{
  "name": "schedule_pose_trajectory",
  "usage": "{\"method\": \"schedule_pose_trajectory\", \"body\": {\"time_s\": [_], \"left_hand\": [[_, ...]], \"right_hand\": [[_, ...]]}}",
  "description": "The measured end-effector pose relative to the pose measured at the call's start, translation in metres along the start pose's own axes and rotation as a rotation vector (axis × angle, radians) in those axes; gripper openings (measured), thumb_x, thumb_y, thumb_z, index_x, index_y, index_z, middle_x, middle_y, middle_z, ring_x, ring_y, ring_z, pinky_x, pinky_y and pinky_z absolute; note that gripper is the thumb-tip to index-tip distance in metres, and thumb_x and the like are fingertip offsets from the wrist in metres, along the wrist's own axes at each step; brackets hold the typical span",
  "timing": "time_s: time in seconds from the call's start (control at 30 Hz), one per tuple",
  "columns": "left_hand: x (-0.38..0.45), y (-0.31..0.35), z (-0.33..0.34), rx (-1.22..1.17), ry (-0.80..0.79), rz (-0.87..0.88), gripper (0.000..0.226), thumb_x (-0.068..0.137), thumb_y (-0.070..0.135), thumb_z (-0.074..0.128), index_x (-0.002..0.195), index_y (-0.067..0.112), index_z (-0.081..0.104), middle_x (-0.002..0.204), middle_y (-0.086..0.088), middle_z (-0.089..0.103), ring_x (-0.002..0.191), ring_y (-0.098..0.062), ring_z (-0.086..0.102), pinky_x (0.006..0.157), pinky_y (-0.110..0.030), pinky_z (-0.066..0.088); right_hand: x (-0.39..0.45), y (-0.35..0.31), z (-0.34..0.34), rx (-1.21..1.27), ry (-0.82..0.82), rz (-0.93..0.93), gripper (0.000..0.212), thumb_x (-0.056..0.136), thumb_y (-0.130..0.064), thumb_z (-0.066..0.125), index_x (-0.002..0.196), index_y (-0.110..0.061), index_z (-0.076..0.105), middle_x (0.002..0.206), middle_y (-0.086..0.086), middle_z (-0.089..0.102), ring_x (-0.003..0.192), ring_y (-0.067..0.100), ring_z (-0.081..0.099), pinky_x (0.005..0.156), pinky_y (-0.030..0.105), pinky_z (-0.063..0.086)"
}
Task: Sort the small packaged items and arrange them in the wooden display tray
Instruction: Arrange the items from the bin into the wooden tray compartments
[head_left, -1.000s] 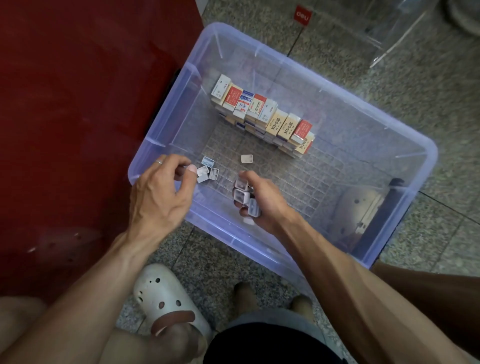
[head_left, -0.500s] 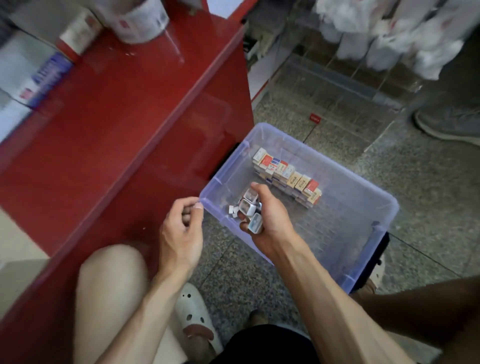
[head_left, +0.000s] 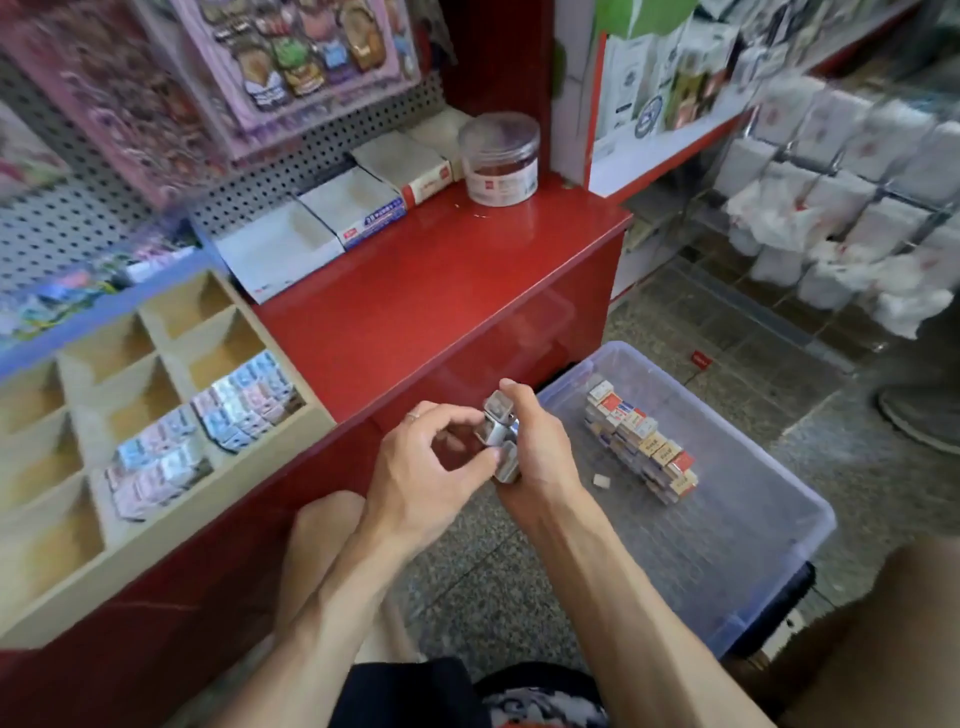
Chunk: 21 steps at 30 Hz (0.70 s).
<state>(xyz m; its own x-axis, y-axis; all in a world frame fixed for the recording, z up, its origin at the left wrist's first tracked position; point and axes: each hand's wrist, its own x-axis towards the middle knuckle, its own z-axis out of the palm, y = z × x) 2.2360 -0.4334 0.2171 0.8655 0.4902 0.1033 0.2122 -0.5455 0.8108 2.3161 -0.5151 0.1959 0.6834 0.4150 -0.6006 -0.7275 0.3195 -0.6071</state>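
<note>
— Where were the hands at that moment?

— Both were raised in front of the red counter (head_left: 441, 280), just off its front edge and above the near-left corner of the clear plastic bin (head_left: 769, 499) on the floor. The right hand (head_left: 540, 452) was curled round a small stack of little packets (head_left: 500, 436), thumb on top. The left hand (head_left: 421, 467) was up against it, its thumb and fingertips pinching at the lower end of the same stack.

— And the wooden tray?

— The wooden tray (head_left: 218, 499) sat on the counter toward its left end, so it lay up and to the left of the hands. Two compartments by its near-right corner already held rows of packets like these (head_left: 244, 400); the others looked bare, though the picture was blurred there.

— Which hand was better placed for it?

— The left one, I'd judge. It was on the tray's side, while the right would have had to reach across it. The stack stood roughly upright in the grip, and the filled rows ran slantwise along their compartments, so the packets probably needed turning to lie with them.

— Anything left in the bin?

— A long double row of small boxes (head_left: 639, 441) along its far side, and one loose packet (head_left: 601, 480) on the bottom. So the sorting looked far from finished.
</note>
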Motion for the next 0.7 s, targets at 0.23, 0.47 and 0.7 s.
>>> {"method": "schedule_pose_trajectory", "body": {"time_s": [0.23,0.47,0.7], "left_hand": [[-0.011,-0.002,-0.047,-0.114,0.113,-0.133,0.028,0.070,0.014,0.083,0.091,0.027,0.071,0.079,0.010,0.069,0.066,0.001,0.059,0.060,-0.010,0.044],[-0.018,-0.003,-0.096,-0.232,0.105,-0.166,0.023,0.072,0.004,0.081,0.088,0.019,0.072,0.075,0.011,0.067,0.065,0.003,0.058,0.062,-0.010,0.044],[-0.019,-0.046,-0.154,-0.115,0.286,-0.283,0.029,0.073,0.012,0.081,0.092,0.027,0.067,0.085,0.011,0.068,0.066,-0.004,0.060,0.066,-0.018,0.050]], "right_hand": [[-0.022,0.014,0.046,-0.104,-0.152,-0.010,0.040,0.080,-0.037,0.070,0.089,0.001,0.059,0.088,0.027,0.056,0.084,0.036,0.060,0.082,0.052,0.057],[-0.023,0.036,0.087,-0.123,-0.177,0.010,0.040,0.082,-0.032,0.067,0.102,0.003,0.060,0.094,0.025,0.060,0.084,0.036,0.064,0.081,0.047,0.056],[-0.025,0.046,0.124,-0.129,-0.167,0.088,0.022,0.094,-0.018,0.064,0.076,-0.008,0.056,0.055,0.005,0.051,0.041,0.016,0.047,0.035,0.022,0.034]]}}
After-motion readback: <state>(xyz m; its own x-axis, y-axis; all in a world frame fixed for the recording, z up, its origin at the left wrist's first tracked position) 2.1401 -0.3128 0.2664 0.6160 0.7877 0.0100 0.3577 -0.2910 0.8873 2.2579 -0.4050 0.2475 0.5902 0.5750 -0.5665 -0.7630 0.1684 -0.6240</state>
